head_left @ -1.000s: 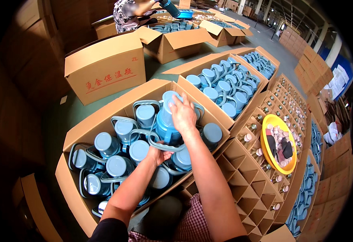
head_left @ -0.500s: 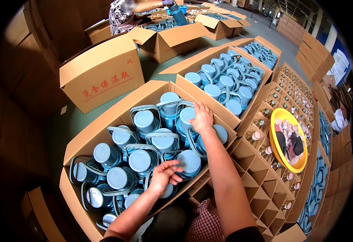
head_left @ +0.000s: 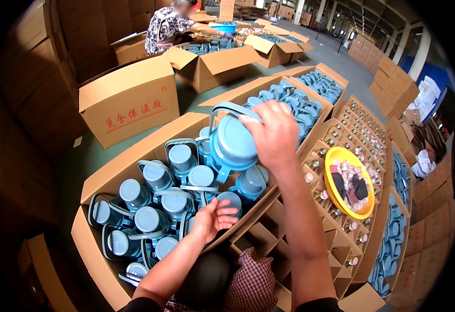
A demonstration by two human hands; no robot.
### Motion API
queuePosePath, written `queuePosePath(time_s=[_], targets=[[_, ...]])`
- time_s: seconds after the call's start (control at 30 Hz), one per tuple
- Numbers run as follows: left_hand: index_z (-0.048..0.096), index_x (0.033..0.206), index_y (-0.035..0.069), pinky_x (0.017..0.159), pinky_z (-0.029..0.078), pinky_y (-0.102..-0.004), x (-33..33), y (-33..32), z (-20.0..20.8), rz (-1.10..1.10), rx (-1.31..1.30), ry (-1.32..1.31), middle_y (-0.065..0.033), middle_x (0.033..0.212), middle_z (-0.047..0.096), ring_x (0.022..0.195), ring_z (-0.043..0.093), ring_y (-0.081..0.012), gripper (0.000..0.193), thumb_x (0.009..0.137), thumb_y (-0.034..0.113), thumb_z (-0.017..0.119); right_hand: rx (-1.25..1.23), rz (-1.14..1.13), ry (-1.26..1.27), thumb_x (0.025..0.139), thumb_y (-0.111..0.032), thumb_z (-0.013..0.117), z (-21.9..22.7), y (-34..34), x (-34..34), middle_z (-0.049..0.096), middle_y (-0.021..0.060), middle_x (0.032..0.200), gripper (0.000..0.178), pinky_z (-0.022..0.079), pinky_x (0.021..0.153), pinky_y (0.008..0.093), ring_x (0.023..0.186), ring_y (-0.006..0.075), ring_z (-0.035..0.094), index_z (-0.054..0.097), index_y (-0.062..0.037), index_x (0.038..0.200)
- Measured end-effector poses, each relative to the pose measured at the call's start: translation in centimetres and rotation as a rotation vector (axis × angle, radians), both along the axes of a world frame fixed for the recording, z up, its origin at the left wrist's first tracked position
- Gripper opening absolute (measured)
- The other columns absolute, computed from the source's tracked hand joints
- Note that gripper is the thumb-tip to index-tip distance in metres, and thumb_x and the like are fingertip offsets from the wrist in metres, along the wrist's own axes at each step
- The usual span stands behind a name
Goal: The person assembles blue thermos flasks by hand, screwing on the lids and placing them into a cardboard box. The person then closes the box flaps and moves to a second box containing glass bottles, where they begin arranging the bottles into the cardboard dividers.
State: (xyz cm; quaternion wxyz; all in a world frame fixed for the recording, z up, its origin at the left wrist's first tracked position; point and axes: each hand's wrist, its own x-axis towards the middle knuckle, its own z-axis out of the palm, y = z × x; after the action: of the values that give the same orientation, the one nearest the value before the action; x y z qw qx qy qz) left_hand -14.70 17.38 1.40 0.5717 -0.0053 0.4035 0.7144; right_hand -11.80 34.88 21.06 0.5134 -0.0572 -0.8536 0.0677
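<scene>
A blue thermos jug (head_left: 233, 143) with a flat round lid and looped handle is raised, tilted, above the near carton. My right hand (head_left: 275, 134) is closed around its handle side. Low in the same carton (head_left: 126, 165), my left hand (head_left: 214, 221) lies with fingers spread and palm turned up. It is beside the lid of another thermos jug (head_left: 231, 202), partly in front of it; whether it touches is unclear. Several more thermos jugs (head_left: 176, 202) stand packed around, handles up or leaning. Part of the carton behind the raised jug is hidden.
A yellow basin (head_left: 330, 179) of small pale caps and dark cloths rests on a divided carton holding glass liners. More cartons of blue jugs stand beyond. A closed carton (head_left: 128, 104) sits at left. Another person (head_left: 166, 28) works at the back among open cartons (head_left: 222, 67).
My right hand has lifted a thermos jug out from the far right of the carton. My left hand has opened with its palm up. The person behind has lowered a jug.
</scene>
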Motion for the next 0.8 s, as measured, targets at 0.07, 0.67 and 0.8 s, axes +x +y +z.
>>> queuePosePath(time_s=[0.07,0.67,0.8], targets=[[0.044,0.124,0.002,0.077,0.054,-0.0412,-0.5,0.8,0.1,-0.006,0.16,-0.163,-0.0216,0.114,0.059,0.096,0.063,-0.0336,0.061,0.098,0.052,0.022,0.048,0.01,-0.025,0.073,-0.016,0.07,3.9,-3.9,4.9,0.055,0.0121,0.071,0.019,0.044,0.06,0.0384,0.068,0.0312,0.054,0.059,-0.0012,0.076],[0.065,0.095,0.0,0.068,0.052,-0.0305,16.9,-6.4,-5.3,-0.349,0.28,0.465,-0.0075,0.084,0.067,0.075,0.063,-0.0147,0.035,0.099,0.028,0.043,-0.503,0.005,-0.159,0.083,-0.032,0.064,-0.2,-12.5,29.7,0.066,0.0167,0.103,0.038,0.05,0.081,0.0363,0.095,0.0315,0.064,0.066,0.0013,0.1],[0.063,0.1,0.002,0.074,0.051,-0.0308,14.2,-3.3,-2.9,-0.422,0.264,0.518,-0.0078,0.091,0.067,0.079,0.061,-0.0149,0.048,0.098,0.045,0.039,-0.635,0.026,-0.298,0.082,-0.029,0.064,-1.8,-12.5,29.5,0.067,0.0182,0.096,0.033,0.052,0.074,0.0339,0.087,0.0318,0.066,0.068,-0.0023,0.101]])
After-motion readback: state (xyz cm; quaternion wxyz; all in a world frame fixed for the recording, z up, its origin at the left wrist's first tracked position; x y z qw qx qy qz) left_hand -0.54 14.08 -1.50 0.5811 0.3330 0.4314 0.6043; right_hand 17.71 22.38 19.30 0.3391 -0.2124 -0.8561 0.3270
